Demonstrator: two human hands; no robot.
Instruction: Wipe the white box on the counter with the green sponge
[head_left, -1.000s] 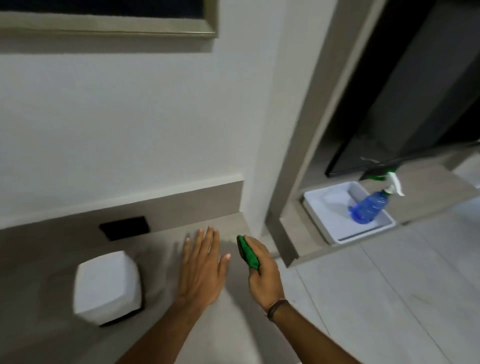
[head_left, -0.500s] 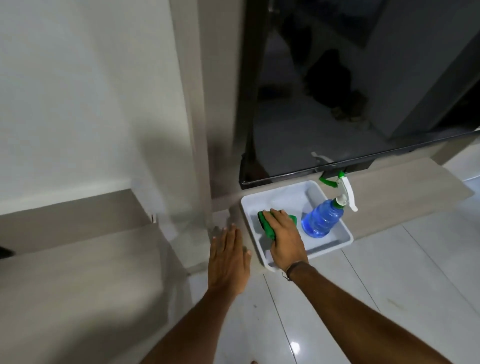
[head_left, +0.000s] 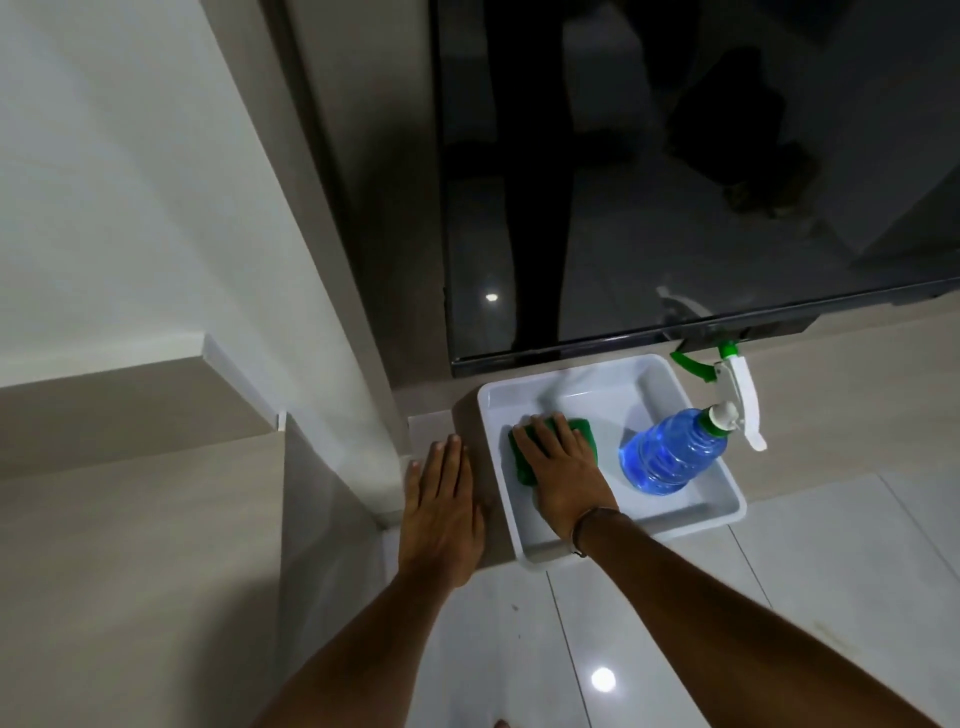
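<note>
I am pressing my right hand (head_left: 563, 475) flat, palm down, on the green sponge (head_left: 522, 462), which is lying on the floor of the white tray (head_left: 698, 512); the fingers are spread over it, not curled round it, so it is pinned rather than gripped. At three o'clock from the sponge, in the same tray, the blue spray bottle (head_left: 670, 452) is leaning with its trigger head over the rim. My left hand (head_left: 441, 506) is lying open and empty on the low ledge (head_left: 852, 415), just beside the tray at nine o'clock. The white box is not showing anywhere in view, nor the top of the counter it sits on. I judge this to be the sponge being set down or taken up at the tray; which, I cannot tell. If wiping remains, the next move is calling for closing the fingers round the sponge and turning towards nine o'clock to find the box.
</note>
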